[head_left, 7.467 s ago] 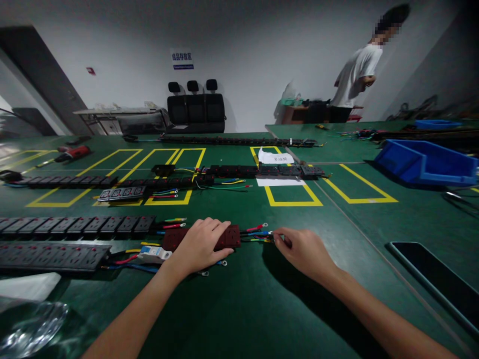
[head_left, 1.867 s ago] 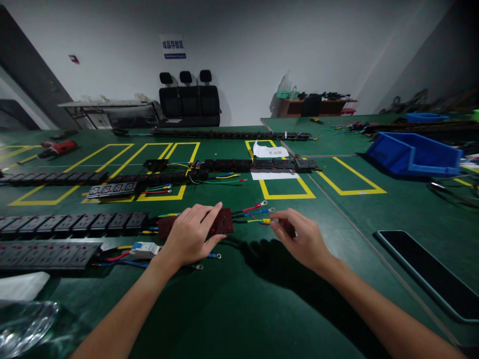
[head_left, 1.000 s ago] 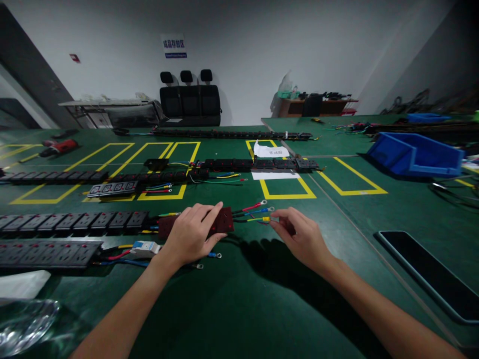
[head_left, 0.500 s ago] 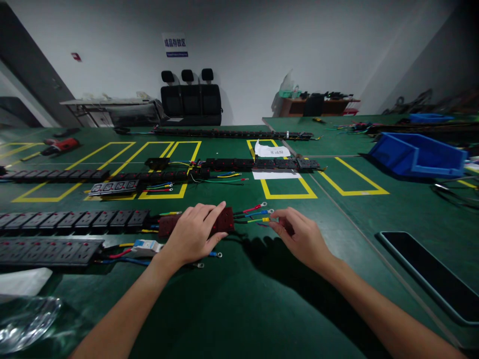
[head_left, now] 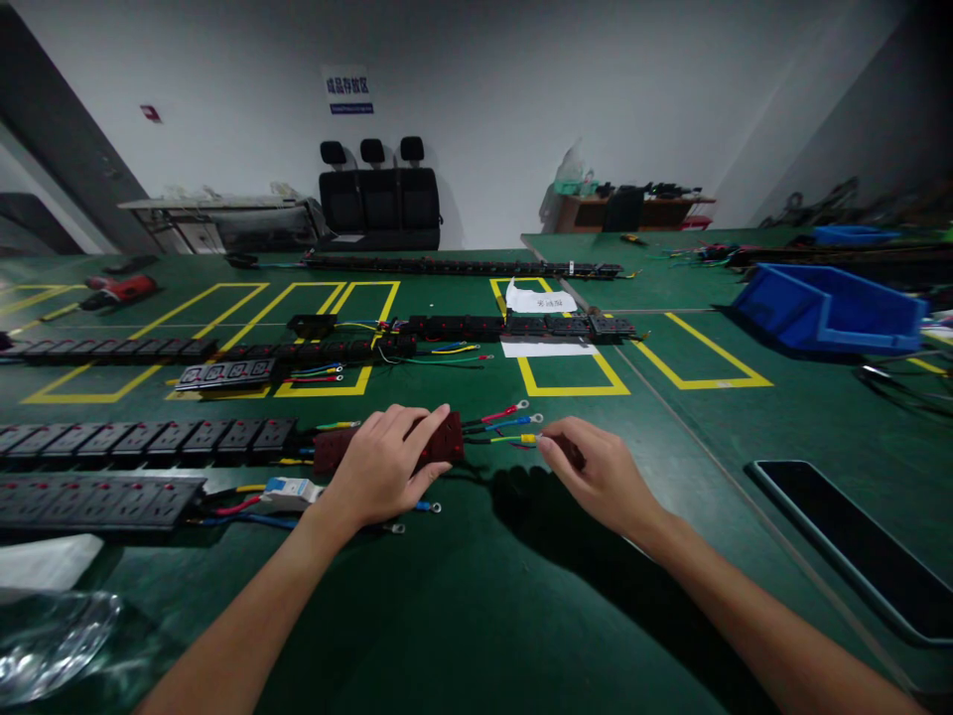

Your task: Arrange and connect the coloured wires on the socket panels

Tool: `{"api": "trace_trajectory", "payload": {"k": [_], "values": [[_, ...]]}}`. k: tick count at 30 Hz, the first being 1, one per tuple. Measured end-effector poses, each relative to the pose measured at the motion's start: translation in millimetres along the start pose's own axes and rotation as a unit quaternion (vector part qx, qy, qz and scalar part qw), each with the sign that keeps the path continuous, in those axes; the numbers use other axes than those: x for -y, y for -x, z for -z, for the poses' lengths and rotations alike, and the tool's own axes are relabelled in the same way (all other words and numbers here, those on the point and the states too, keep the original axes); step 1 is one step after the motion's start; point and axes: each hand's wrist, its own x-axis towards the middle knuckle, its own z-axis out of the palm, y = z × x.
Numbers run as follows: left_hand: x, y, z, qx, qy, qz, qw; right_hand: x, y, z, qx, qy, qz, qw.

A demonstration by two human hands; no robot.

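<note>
My left hand (head_left: 387,459) is closed over a dark red socket block (head_left: 449,437), fingers across its top and thumb along its near side. Three wires with ring terminals come out of the block's right end: a red wire (head_left: 502,413), a blue wire (head_left: 513,422) and a yellow-green wire (head_left: 506,439). With thumb and fingertips pinched together, my right hand (head_left: 592,467) grips the terminal end of the yellow-green wire. Left of the block runs a black socket strip (head_left: 201,439), and nearer me lies another black strip (head_left: 96,500) wired to a white breaker (head_left: 292,493).
A phone (head_left: 849,546) lies at the right, with a blue bin (head_left: 830,308) beyond it. More socket strips (head_left: 462,327) and a white paper (head_left: 547,349) lie farther back. A red power drill (head_left: 123,291) is at far left, and clear plastic (head_left: 56,636) lies near left.
My right hand has shifted very slightly at the end of the yellow-green wire. My left hand stays on the red block.
</note>
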Motion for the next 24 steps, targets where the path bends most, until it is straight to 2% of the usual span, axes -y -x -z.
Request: {"api": "trace_trajectory", "payload": {"k": [9, 24], "values": [[0.7, 0.5, -2.0, 0.004, 0.001, -0.003, 1.000, -3.2, 0.9, -3.4, -0.008, -0.010, 0.043, 0.999], [1.8, 1.6, -3.0, 0.008, 0.002, -0.003, 1.000, -6.2, 2.3, -5.8, 0.001, 0.009, 0.034, 0.999]]}}
